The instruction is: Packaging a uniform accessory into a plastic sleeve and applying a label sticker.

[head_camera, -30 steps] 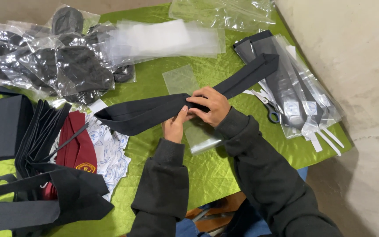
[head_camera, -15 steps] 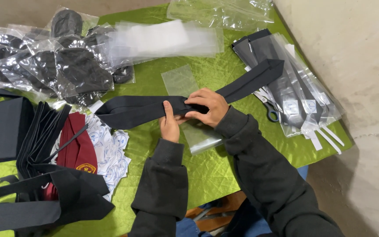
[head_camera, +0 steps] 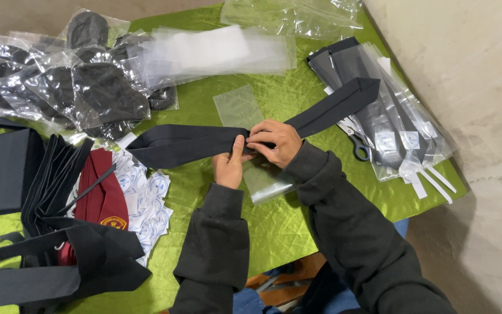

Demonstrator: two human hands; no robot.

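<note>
Pinching a black necktie [head_camera: 204, 142] at its narrowing middle above the green-covered bench [head_camera: 286, 227], the left hand [head_camera: 229, 166] and right hand [head_camera: 277, 142] clamp their grip on soft, light, limp cloth, likely best held mid-length there.

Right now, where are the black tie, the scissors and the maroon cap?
black tie [head_camera: 175, 145]: head view, wide end.
scissors [head_camera: 360, 152]: head view, blue handle loop.
maroon cap [head_camera: 104, 197]: head view, its crown.

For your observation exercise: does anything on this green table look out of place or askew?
Scissors lie half buried under the bagged ties, easy to miss. Otherwise both hands hold the black tie normally.
</note>
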